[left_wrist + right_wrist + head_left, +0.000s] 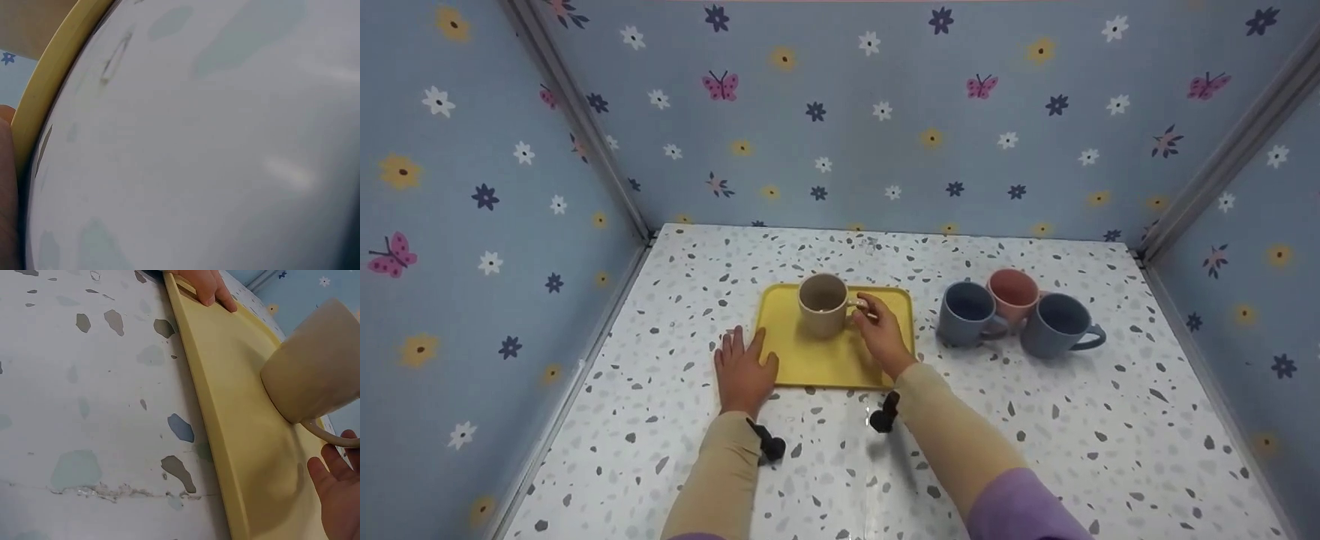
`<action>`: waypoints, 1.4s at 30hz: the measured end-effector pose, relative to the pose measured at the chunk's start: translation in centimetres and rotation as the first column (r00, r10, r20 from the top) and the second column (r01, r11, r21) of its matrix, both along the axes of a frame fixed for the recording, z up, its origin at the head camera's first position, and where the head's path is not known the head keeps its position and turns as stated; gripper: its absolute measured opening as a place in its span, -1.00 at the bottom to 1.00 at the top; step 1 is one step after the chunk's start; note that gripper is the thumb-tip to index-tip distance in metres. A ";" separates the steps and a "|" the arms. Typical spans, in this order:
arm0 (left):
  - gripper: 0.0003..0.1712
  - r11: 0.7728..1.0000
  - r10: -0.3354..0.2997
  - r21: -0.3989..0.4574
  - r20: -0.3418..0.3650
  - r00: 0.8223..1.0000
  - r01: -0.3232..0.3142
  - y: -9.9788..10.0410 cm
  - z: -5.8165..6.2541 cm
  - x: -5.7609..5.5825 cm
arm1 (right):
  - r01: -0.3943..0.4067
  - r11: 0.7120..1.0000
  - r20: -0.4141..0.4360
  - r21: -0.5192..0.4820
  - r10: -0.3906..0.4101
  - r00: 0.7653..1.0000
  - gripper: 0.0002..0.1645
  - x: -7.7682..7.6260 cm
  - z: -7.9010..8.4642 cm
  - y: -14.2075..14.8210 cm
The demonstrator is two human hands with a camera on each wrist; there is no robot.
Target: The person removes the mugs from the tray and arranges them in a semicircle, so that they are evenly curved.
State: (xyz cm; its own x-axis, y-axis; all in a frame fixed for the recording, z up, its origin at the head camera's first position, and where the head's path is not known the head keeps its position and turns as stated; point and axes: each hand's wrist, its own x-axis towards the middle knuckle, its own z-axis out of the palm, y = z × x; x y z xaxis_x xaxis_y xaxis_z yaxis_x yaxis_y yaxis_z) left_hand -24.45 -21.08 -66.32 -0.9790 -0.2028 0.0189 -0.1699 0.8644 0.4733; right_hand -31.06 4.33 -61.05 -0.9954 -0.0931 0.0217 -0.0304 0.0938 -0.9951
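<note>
A beige mug (823, 319) stands on a yellow tray (840, 367), its handle pointing right. My right hand (883, 334) is at that handle, with curled fingers round its outer end; in the right wrist view the thumb of the right hand (346, 500) is seen apart from the handle (323, 434). On the tray's left side, my left hand (746, 379) lies with straight, spread fingers, its thumb side touching the rim. In the left wrist view only a strip of the left hand (7, 197) shows beside the tray rim (48, 73).
Right of the tray stand a blue-grey mug (960, 330), a pink mug (1014, 289) behind, and another blue-grey mug (1046, 341) with its handle to the right. All rest on a speckled white table (1080, 435). Flower-patterned walls (840, 150) enclose the back and sides.
</note>
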 end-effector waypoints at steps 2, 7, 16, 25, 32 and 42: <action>-0.29 1.000 0.002 0.003 0.007 1.000 -0.002 0.0 -0.1 0.1 | 0.011 1.000 -0.019 0.016 -0.011 1.000 -0.50 0.1 0.0 -0.3; -0.30 1.000 0.002 0.018 -0.001 1.000 -0.002 0.1 -0.1 0.3 | 0.036 0.999 -0.015 0.021 -0.036 0.999 -0.54 0.2 -0.1 -1.0; -0.31 1.000 -0.003 0.024 -0.024 1.000 0.004 0.3 -0.1 0.2 | 0.134 0.989 0.069 -0.061 -0.130 0.989 -0.73 0.5 0.4 -1.6; -0.31 0.999 0.000 0.037 -0.021 1.000 0.001 0.4 -0.3 0.2 | 0.137 0.990 0.117 -0.038 -0.131 0.984 -0.78 0.6 0.7 -1.5; -0.31 1.000 0.000 0.021 -0.022 1.000 0.000 0.3 -0.2 0.1 | 0.131 0.988 0.080 -0.083 -0.124 0.989 -0.82 0.6 0.5 -1.3; -0.30 1.000 -0.004 0.028 -0.020 1.000 0.004 -0.3 -0.2 0.1 | 0.120 0.992 0.011 -0.040 -0.120 0.993 -0.83 1.1 0.8 0.1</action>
